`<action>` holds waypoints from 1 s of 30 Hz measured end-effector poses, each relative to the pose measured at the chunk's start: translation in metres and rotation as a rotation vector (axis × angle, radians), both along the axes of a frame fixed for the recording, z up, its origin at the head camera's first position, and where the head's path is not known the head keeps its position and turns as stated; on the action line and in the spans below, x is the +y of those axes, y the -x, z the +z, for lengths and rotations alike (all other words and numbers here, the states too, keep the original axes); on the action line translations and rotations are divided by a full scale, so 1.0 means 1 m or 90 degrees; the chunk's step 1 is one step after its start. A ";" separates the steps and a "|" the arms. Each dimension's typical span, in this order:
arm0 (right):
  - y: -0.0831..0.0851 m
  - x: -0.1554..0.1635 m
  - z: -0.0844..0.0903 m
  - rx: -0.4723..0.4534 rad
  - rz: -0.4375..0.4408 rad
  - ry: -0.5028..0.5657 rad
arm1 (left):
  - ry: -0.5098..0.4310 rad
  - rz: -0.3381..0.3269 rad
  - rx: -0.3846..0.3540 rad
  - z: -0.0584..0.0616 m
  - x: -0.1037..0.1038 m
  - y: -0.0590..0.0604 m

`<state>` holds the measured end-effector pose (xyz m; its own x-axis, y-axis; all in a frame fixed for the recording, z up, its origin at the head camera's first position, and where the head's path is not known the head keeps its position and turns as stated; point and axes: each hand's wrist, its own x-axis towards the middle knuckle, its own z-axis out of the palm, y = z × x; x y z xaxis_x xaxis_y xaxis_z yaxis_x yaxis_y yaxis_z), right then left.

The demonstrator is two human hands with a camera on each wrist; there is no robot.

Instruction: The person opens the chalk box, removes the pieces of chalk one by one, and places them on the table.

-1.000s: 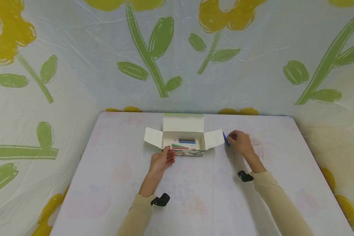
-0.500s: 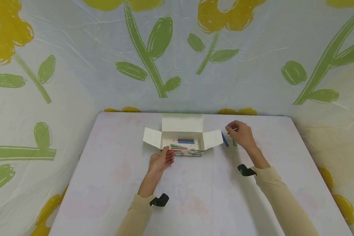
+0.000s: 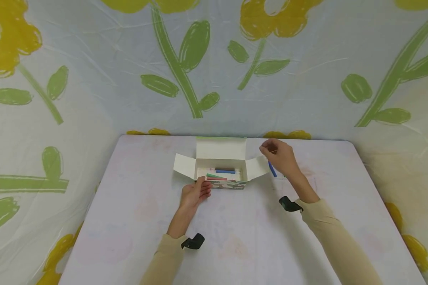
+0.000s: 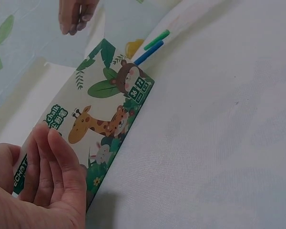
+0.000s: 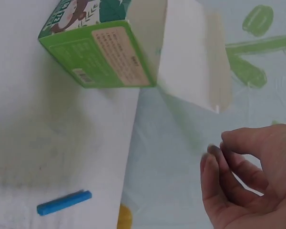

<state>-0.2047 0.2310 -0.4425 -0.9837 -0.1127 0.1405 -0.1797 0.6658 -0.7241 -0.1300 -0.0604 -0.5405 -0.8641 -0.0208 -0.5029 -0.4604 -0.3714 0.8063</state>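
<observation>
While left hand [image 3: 196, 194] steadies chalk box [image 3: 221, 174] with straight fingers, I see right hand [image 3: 279, 155] lifted, fingers loosely curled, possibly pinching something; blue chalk [image 3: 272, 169], green chalk [image 4: 157, 39] remain outside.

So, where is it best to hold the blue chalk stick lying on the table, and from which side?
Probably pinch the blue chalk stick across its middle, coming from above: it lies flat on the table, with its long sides free. The box flap stands close on its left.

The surface [image 3: 235, 237] is viewed from above by the head camera; the box [image 4: 105, 119] is seen close up by both wrist cameras, from opposite sides.
</observation>
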 end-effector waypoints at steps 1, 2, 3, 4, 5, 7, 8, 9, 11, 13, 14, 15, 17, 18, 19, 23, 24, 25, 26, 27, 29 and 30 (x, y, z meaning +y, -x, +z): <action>0.001 -0.002 0.000 0.010 0.002 0.000 | -0.001 0.000 -0.001 0.000 0.000 0.000; 0.001 -0.005 0.001 0.020 0.007 0.004 | -0.003 0.001 -0.002 0.000 0.000 0.001; 0.002 -0.008 0.001 0.028 0.013 0.008 | -0.004 0.003 -0.004 0.000 0.000 0.001; 0.002 -0.011 0.002 0.032 0.019 0.013 | -0.004 0.004 -0.005 0.000 0.000 0.001; 0.003 -0.013 0.002 0.035 0.024 0.015 | -0.004 0.005 -0.006 0.000 0.000 0.002; 0.004 -0.019 0.001 0.033 0.037 0.014 | -0.007 0.009 -0.010 -0.001 0.000 0.002; 0.004 -0.023 0.001 0.030 0.044 0.013 | -0.007 0.010 -0.011 -0.001 0.000 0.002; 0.003 -0.026 0.000 0.025 0.052 0.015 | -0.007 0.010 -0.012 -0.001 0.000 0.002; 0.003 -0.032 -0.003 0.018 0.071 0.018 | -0.005 0.010 -0.012 -0.001 0.000 0.002; 0.002 -0.038 -0.005 0.017 0.091 0.022 | -0.004 0.008 -0.010 0.000 0.000 0.002; 0.002 -0.041 -0.007 0.017 0.101 0.027 | -0.003 0.007 -0.009 0.000 0.001 0.002; 0.002 -0.044 -0.009 0.015 0.111 0.033 | -0.002 0.006 -0.007 0.000 0.001 0.001; 0.002 -0.050 -0.012 0.010 0.128 0.038 | -0.002 0.004 -0.004 0.000 0.001 0.001; 0.002 -0.053 -0.014 0.006 0.136 0.041 | -0.003 0.004 -0.005 0.000 0.000 0.001; 0.002 -0.056 -0.015 0.000 0.143 0.042 | -0.002 0.003 -0.005 -0.001 0.000 0.001; 0.002 -0.067 -0.022 -0.022 0.170 0.043 | -0.001 0.007 -0.007 -0.001 0.000 0.001; 0.002 -0.069 -0.024 -0.023 0.179 0.044 | -0.001 0.009 -0.009 -0.002 0.000 0.002; 0.002 -0.071 -0.026 -0.025 0.190 0.045 | -0.001 0.010 -0.009 -0.003 0.000 0.002; 0.002 -0.073 -0.029 -0.022 0.202 0.047 | -0.001 0.012 -0.009 -0.003 0.000 0.003; 0.003 -0.075 -0.032 -0.019 0.216 0.048 | -0.003 0.014 -0.009 -0.004 0.000 0.003; 0.003 -0.079 -0.038 -0.018 0.242 0.049 | -0.006 0.017 -0.010 -0.005 0.001 0.004; 0.003 -0.080 -0.040 -0.019 0.255 0.050 | -0.009 0.019 -0.010 -0.005 0.001 0.004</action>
